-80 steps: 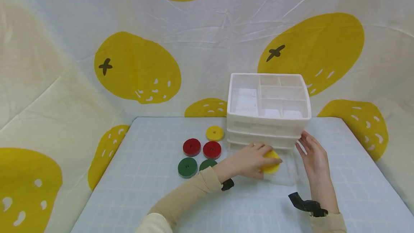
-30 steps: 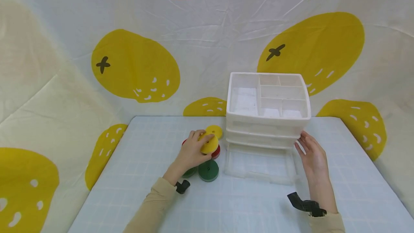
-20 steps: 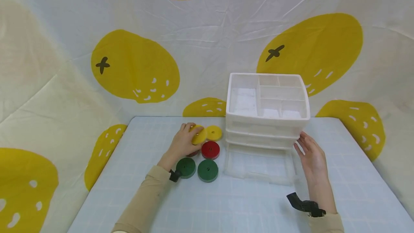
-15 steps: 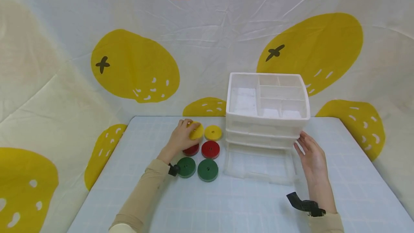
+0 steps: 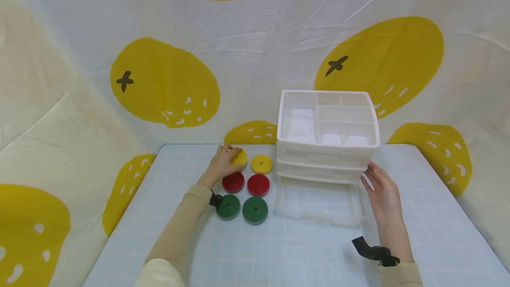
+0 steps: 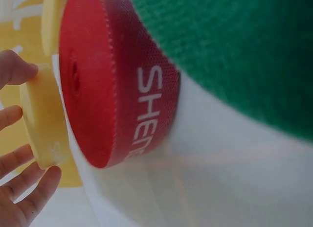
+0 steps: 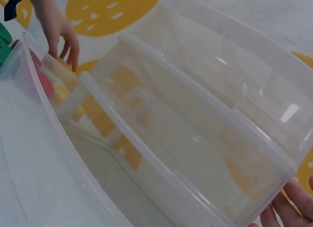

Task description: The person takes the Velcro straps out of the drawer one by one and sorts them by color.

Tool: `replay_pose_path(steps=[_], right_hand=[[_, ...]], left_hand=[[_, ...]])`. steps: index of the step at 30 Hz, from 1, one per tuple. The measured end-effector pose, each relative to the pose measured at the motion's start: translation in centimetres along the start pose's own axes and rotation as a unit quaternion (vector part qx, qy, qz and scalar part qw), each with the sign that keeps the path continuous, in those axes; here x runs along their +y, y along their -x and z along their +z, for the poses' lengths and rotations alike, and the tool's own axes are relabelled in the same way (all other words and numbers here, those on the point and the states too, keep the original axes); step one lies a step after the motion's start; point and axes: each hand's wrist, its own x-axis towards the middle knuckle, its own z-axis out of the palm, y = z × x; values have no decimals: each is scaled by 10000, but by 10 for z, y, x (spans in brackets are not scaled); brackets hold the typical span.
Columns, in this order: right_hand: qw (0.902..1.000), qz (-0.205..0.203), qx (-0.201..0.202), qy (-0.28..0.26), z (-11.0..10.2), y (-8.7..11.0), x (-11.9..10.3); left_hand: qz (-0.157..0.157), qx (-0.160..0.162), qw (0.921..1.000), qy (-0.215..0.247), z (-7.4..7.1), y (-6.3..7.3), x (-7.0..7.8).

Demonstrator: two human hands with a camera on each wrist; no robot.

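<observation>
My left hand (image 5: 222, 163) holds a yellow roll of hook-and-loop tape (image 5: 240, 158) by its rim, at the back left of the rolls. In the left wrist view, thumb and fingers lie around this yellow roll (image 6: 45, 117). Beside it sits another yellow roll (image 5: 261, 164). In front are two red rolls, left (image 5: 233, 182) and right (image 5: 258, 185), then two green ones, left (image 5: 228, 207) and right (image 5: 255, 210). My right hand (image 5: 384, 196) rests its fingertips against the lower right side of a white drawer organizer (image 5: 328, 156), fingers loosely bent, holding nothing.
The organizer's bottom clear drawer (image 5: 318, 200) is pulled out toward me, with no rolls in it. The organizer's top tray (image 5: 300, 123) has several compartments. A patterned cloth (image 5: 247, 65) hangs behind the table (image 5: 279, 256).
My left hand has carried the yellow roll from the pulled-out drawer leftward, over the red rolls, to the back left spot. The right hand stays at the organizer's side.
</observation>
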Motion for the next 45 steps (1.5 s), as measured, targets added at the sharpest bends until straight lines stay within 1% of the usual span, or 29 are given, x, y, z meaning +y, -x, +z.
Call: replay_pose_path(steps=[3, 10, 16, 19, 23, 28, 32, 36, 39, 43, 45], right_hand=[[9999, -42, -80, -73, 0, 0, 0], [9999, -70, -111, -80, 1, 0, -1], [9998, -19, -158, -137, -2, 3, 0], [9998, -17, -127, -135, -3, 3, 0], [9998, -45, -138, -104, -2, 3, 0], [9999, -25, -106, -129, -1, 2, 0], [9998, -23, -133, -164, -1, 2, 1], [9995, -27, -169, -261, -2, 2, 2], [9997, -30, -133, -210, -1, 2, 2], [9999, -29, -74, -77, 0, 2, 1], [10000, -19, -55, -47, -1, 2, 1]], left_hand=[[-207, -162, 9996, 51, 4, -5, -2], [-424, -303, 9986, 70, 13, -14, -5], [-436, -358, 9984, 92, 19, -11, -3], [-512, -478, 9975, 109, 21, -10, -3], [-588, -576, 9963, 237, 19, -10, -2], [-492, -544, 9966, 379, 13, -7, -3], [-393, -464, 9978, 267, 10, 0, -3], [-427, -358, 9981, 275, 7, 11, 1], [-388, -249, 9983, 367, 4, 20, 7], [-236, -114, 9986, 451, 1, 34, 17], [-265, -91, 9983, 502, 0, 42, 22]])
